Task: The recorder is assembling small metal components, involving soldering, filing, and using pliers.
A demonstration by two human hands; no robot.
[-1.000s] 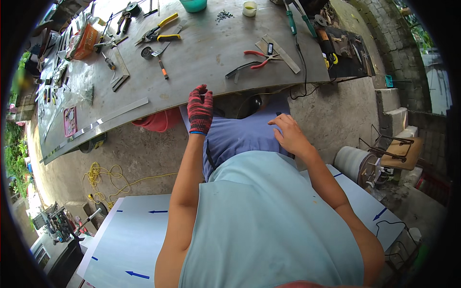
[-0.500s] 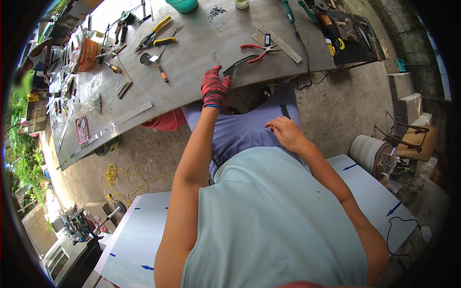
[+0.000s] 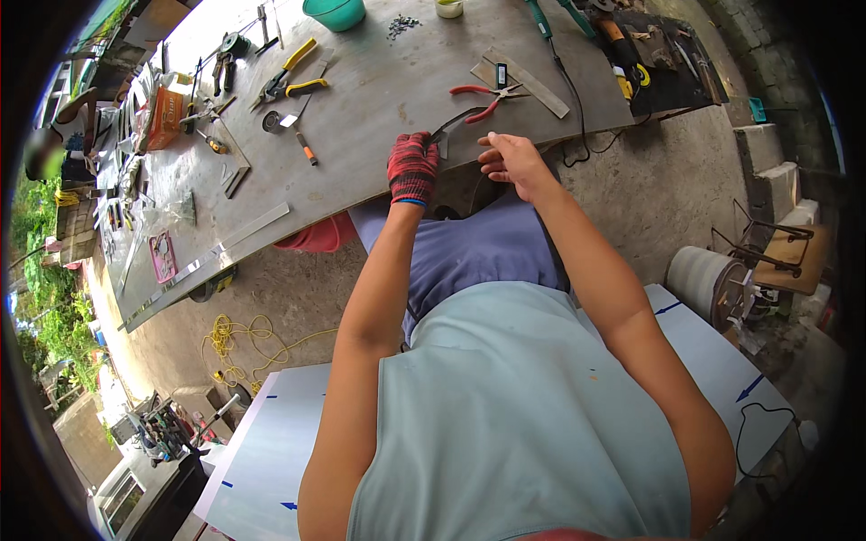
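Observation:
My left hand (image 3: pixel 413 169), in a red and black glove, is closed at the near edge of the metal worktable (image 3: pixel 352 153). Its fingers grip the near end of a dark, bent metal strip (image 3: pixel 448 125). My right hand (image 3: pixel 514 164) is bare and hovers just past the table edge, right of the strip, fingers apart and holding nothing. Red-handled pliers (image 3: pixel 487 101) lie against the strip's far end. Beside them are a small black block (image 3: pixel 502 76) and flat metal bars (image 3: pixel 532 86).
Yellow-handled snips (image 3: pixel 287 74), an orange-handled tool (image 3: pixel 308 150) and a metal square (image 3: pixel 236 173) lie to the left. A green bowl (image 3: pixel 334 13) stands at the back. A black cord (image 3: pixel 575 108) hangs over the right edge. Someone sits at far left (image 3: pixel 77 149).
My left hand has closed on the end of the metal strip. My right hand has risen from my lap toward the table edge.

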